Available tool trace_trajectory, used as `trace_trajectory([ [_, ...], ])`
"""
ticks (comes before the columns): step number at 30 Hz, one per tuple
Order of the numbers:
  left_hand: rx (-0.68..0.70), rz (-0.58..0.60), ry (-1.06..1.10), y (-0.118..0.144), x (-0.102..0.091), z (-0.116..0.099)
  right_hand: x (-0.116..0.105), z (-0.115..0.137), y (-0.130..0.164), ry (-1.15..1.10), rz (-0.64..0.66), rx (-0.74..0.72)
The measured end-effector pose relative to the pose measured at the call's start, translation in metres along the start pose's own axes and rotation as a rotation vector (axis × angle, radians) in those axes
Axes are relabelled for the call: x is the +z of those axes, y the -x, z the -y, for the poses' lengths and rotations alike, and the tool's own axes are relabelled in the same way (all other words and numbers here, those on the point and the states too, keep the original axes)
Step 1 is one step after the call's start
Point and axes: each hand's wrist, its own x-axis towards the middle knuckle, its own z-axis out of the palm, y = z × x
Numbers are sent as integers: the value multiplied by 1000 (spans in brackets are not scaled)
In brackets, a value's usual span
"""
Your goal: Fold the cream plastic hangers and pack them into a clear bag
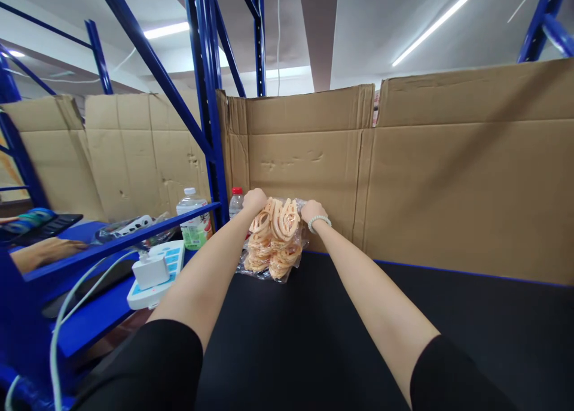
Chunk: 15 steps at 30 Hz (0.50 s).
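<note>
Both my arms reach forward to a clear plastic bag [274, 239] filled with looped, peach-coloured bands or strips whose exact kind I cannot make out. My left hand [255, 200] is closed on the bag's upper left corner. At the upper right corner my right hand [313, 210], with a beaded bracelet [319, 220] on the wrist, is closed on the plastic too. The bag is held up against the cardboard, its lower end at the back of the black tabletop [350, 333]. Fingertips of both hands are hidden.
Cardboard panels [466, 183] wall the back. Blue rack posts [210, 100] rise at left. A red-capped bottle [236, 200] stands by my left hand; a labelled bottle [194, 219] and a power strip [156, 276] with cables lie further left. Another person's hand [49, 252] shows at far left.
</note>
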Motion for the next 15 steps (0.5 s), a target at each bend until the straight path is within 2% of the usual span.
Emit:
trace_trajectory([
  [4, -21, 30, -93, 8, 20, -3, 14, -20, -10, -53, 104, 48],
  [8, 7, 31, -177, 18, 28, 2, 16, -34, -9, -118, 224, 62],
  [11, 44, 20, -221, 27, 26, 5, 5, -43, 3, -151, 309, 58],
  [15, 123, -37, -229, 47, 22, 0, -25, -63, 33, -156, 354, 24],
])
